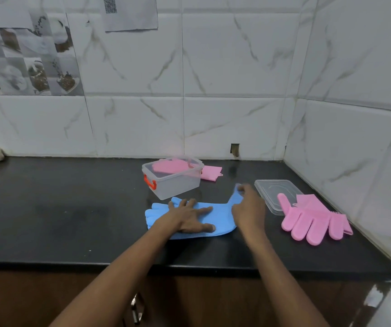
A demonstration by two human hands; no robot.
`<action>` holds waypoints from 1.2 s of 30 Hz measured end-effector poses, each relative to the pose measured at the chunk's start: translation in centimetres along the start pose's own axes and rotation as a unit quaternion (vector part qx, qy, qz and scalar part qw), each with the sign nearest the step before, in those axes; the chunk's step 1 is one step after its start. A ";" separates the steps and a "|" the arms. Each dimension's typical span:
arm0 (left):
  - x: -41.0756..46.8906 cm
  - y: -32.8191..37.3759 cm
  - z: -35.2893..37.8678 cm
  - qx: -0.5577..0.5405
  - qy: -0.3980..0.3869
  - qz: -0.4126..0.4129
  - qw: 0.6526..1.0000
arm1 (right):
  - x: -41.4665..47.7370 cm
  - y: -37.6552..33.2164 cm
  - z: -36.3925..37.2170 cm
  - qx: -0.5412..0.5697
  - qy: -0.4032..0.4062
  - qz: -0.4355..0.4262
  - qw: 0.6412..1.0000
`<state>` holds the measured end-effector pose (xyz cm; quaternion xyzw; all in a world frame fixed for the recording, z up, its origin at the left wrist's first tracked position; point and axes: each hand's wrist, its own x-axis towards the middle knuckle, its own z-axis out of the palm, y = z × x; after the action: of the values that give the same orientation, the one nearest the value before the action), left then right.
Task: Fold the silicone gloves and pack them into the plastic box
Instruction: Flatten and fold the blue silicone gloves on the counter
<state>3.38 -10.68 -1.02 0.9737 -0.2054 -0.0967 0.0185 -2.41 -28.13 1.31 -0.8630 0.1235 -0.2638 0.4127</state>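
Between the counter's [72, 220] front edge and the plastic box [178, 185], left hand [189, 218] presses spread fingers flat on the blue glove [222, 215], right hand [248, 206] pinches its raised end; silicone looks limp, light, likely best folded from there.

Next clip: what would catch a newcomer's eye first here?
The blue glove at mid-counter, pressed flat by the left hand while the right hand pinches up its cuff end. Next, the bright pink gloves at the right, lying partly on the clear lid, and the clear box with an orange latch behind the hands.
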 end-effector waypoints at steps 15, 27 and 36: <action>-0.4 -2.5 1.9 -0.308 0.257 0.044 0.915 | -4.5 0.2 4.0 -0.241 -0.155 -0.211 0.935; -0.5 -1.8 1.6 -0.276 0.229 0.041 0.932 | -4.0 1.6 2.3 -0.035 -0.278 -0.205 0.938; -0.9 -1.4 1.7 -0.162 0.310 -0.049 0.936 | -0.9 1.8 3.6 -0.151 -0.305 -0.071 0.938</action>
<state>2.76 -9.01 -2.58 0.9481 -0.1233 0.1767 0.2341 -1.20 -26.54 -2.28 -0.9606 -0.0319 0.0055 0.2760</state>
